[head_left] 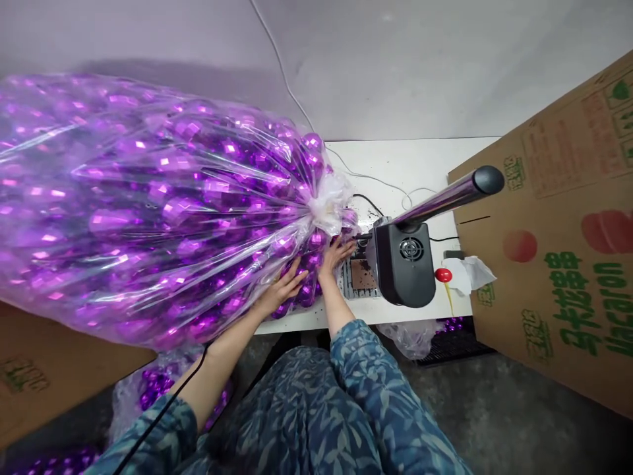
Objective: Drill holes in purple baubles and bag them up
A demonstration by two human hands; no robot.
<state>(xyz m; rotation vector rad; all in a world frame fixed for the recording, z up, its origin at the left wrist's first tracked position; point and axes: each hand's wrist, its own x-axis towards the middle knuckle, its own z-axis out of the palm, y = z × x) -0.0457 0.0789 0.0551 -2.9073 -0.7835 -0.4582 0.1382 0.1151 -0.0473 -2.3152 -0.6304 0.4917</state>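
A large clear plastic bag (198,191) full of shiny purple faceted balls lies on its side, its neck gathered in a knot (329,198). Along its lower edge rests my left hand (284,290), fingers stretched out against the plastic and the purple balls (307,295) below the knot. My right hand (336,256) is at the right side of these balls, under the knot, with its fingers spread. I cannot tell whether these balls are loose or inside the plastic. Just right of that hand stands a black machine (403,264) with a shiny tube (445,198) on it.
The white table (415,158) meets a pale wall. Right of the machine lie a red ball (444,275) on a yellow stick and white paper (469,274). Cardboard boxes stand at the right (548,218) and lower left (59,369). A black crate (457,343) is below the table.
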